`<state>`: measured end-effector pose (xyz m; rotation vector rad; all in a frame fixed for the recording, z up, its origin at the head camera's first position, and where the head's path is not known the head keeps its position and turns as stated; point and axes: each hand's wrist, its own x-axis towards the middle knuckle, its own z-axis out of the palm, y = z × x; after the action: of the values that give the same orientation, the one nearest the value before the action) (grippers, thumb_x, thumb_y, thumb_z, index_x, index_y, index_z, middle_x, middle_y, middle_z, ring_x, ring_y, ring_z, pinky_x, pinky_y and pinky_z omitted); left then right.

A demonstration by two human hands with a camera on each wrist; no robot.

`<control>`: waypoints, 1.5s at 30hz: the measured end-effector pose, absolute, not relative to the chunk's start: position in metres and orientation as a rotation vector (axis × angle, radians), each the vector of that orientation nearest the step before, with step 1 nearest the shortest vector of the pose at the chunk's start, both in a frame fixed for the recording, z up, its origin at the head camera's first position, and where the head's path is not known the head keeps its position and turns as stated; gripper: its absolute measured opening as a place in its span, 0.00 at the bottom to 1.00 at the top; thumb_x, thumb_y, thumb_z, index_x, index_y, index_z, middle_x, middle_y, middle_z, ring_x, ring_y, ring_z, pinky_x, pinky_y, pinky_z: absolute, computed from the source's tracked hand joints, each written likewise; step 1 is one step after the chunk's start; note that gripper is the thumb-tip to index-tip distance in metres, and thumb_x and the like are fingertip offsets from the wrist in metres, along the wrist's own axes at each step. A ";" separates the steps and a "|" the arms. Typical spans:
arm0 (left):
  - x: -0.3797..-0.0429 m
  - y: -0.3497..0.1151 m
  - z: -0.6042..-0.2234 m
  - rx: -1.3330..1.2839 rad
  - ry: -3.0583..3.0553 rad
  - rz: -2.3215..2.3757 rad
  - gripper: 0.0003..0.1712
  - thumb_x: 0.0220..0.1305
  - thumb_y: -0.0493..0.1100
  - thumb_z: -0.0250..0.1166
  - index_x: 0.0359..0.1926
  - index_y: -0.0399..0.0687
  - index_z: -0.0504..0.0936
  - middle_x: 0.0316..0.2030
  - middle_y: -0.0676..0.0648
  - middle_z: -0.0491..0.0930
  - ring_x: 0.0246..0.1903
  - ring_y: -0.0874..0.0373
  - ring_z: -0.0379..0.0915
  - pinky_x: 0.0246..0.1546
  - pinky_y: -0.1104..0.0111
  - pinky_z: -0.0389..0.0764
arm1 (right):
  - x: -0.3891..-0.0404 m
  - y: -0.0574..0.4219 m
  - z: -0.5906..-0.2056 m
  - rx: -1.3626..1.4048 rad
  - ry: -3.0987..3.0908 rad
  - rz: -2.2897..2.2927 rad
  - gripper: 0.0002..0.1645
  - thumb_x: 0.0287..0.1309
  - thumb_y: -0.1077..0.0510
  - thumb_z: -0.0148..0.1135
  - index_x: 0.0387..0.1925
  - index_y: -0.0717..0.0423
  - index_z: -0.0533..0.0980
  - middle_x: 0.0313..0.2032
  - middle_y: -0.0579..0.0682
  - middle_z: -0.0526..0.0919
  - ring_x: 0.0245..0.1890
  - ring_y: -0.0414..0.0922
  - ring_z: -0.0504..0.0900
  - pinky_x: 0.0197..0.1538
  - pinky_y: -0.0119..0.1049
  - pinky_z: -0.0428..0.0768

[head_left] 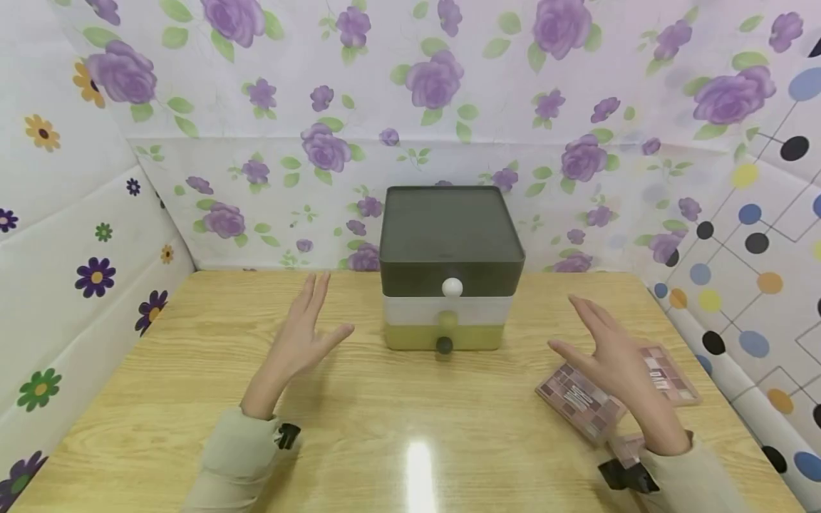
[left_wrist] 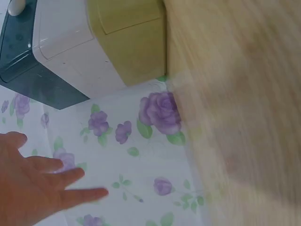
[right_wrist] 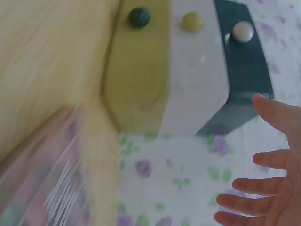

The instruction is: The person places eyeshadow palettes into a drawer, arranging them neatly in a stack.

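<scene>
Smooth plastic drawer box, glossy wood-grain table, creased floral cloth

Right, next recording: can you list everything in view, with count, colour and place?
Table: one, light wood, foreground.
Drawer box: one, dark grey-green over white over olive-yellow, far middle of table.
Knobs: three, white, yellow, dark, down the box's front.
Flat palettes: two, pinkish-brown, table's right side.
Flat piece: one, pinkish, table's right side, partly hidden.
Patterned cloths: three, white with purple roses behind, flowers left, coloured dots right.
Black wrist devices: two, one per wrist.
Sleeves: two, pale beige, lower left and right.
Hands: two, bare, left and right of the box.
</scene>
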<state>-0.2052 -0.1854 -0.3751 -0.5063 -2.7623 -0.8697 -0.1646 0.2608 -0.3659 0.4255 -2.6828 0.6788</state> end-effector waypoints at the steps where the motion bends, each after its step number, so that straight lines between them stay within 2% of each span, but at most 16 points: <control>1: -0.207 -0.185 -0.374 -0.538 -2.743 -0.925 0.51 0.59 0.61 0.55 0.71 0.60 0.33 0.70 0.42 0.30 0.66 0.36 0.33 0.54 0.35 0.46 | -0.165 0.256 -0.363 0.426 -2.665 0.692 0.46 0.51 0.45 0.63 0.67 0.56 0.56 0.60 0.68 0.62 0.56 0.68 0.62 0.47 0.65 0.63; 5: -0.217 -0.182 -0.370 -0.672 -2.643 -1.067 0.49 0.60 0.57 0.56 0.72 0.56 0.36 0.70 0.43 0.33 0.67 0.40 0.32 0.56 0.38 0.44 | -0.171 0.237 -0.359 0.461 -2.530 0.746 0.40 0.49 0.50 0.66 0.61 0.61 0.64 0.55 0.64 0.70 0.50 0.62 0.71 0.44 0.58 0.70; 10: -0.232 -0.174 -0.369 -0.781 -2.528 -1.273 0.45 0.62 0.50 0.56 0.72 0.51 0.39 0.70 0.44 0.38 0.66 0.41 0.42 0.54 0.42 0.58 | -0.185 0.214 -0.363 0.527 -2.305 0.882 0.36 0.41 0.61 0.71 0.55 0.63 0.70 0.46 0.59 0.78 0.40 0.53 0.79 0.36 0.47 0.77; 12: -0.236 -0.169 -0.367 -0.800 -2.494 -1.383 0.44 0.63 0.47 0.55 0.72 0.50 0.39 0.70 0.44 0.38 0.65 0.40 0.46 0.51 0.42 0.63 | -0.190 0.205 -0.365 0.543 -2.233 0.915 0.35 0.37 0.62 0.73 0.52 0.64 0.72 0.42 0.58 0.80 0.36 0.51 0.80 0.33 0.44 0.78; 19: -0.233 -0.150 -0.343 -0.823 -2.388 -1.691 0.40 0.66 0.40 0.51 0.70 0.39 0.39 0.69 0.37 0.39 0.63 0.35 0.48 0.52 0.43 0.62 | -0.203 0.177 -0.370 0.600 -2.108 0.972 0.36 0.34 0.63 0.74 0.51 0.64 0.73 0.35 0.57 0.82 0.31 0.50 0.81 0.29 0.41 0.78; 22: -0.234 -0.144 -0.339 -0.815 -2.356 -1.782 0.37 0.66 0.36 0.47 0.70 0.38 0.39 0.69 0.35 0.39 0.63 0.36 0.48 0.52 0.44 0.62 | -0.207 0.167 -0.373 0.624 -2.073 0.973 0.36 0.33 0.64 0.74 0.50 0.64 0.72 0.32 0.57 0.82 0.30 0.49 0.81 0.28 0.40 0.78; 29: -0.250 -0.133 -0.339 -0.765 -2.268 -2.026 0.34 0.70 0.46 0.40 0.71 0.46 0.38 0.69 0.37 0.38 0.66 0.37 0.39 0.52 0.42 0.61 | -0.215 0.144 -0.376 0.652 -2.011 1.047 0.35 0.33 0.64 0.75 0.49 0.66 0.72 0.31 0.58 0.82 0.27 0.49 0.80 0.27 0.41 0.78; 36: -0.270 -0.123 -0.346 -0.658 -2.200 -2.218 0.34 0.68 0.49 0.37 0.72 0.53 0.39 0.68 0.37 0.41 0.64 0.39 0.44 0.50 0.40 0.63 | -0.219 0.123 -0.378 0.625 -1.937 1.081 0.33 0.31 0.65 0.75 0.46 0.66 0.73 0.28 0.57 0.82 0.22 0.48 0.80 0.24 0.38 0.78; 41: -0.279 -0.118 -0.353 -0.609 -2.169 -2.287 0.34 0.67 0.53 0.39 0.72 0.59 0.42 0.68 0.41 0.44 0.65 0.42 0.45 0.50 0.40 0.62 | -0.223 0.113 -0.381 0.618 -1.911 1.039 0.29 0.32 0.65 0.74 0.43 0.66 0.74 0.24 0.56 0.81 0.20 0.46 0.80 0.22 0.36 0.77; 45: -0.281 -0.114 -0.351 -0.623 -2.141 -2.306 0.37 0.65 0.56 0.43 0.72 0.58 0.42 0.70 0.47 0.42 0.65 0.42 0.47 0.50 0.38 0.60 | -0.226 0.108 -0.382 0.618 -1.896 1.035 0.26 0.35 0.65 0.73 0.41 0.65 0.75 0.23 0.56 0.81 0.20 0.46 0.80 0.22 0.35 0.77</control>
<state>-0.2812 -0.1138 -0.3509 -0.6229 -2.1412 -2.3062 -0.2262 0.1077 -0.3819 0.6176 -1.8958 1.0352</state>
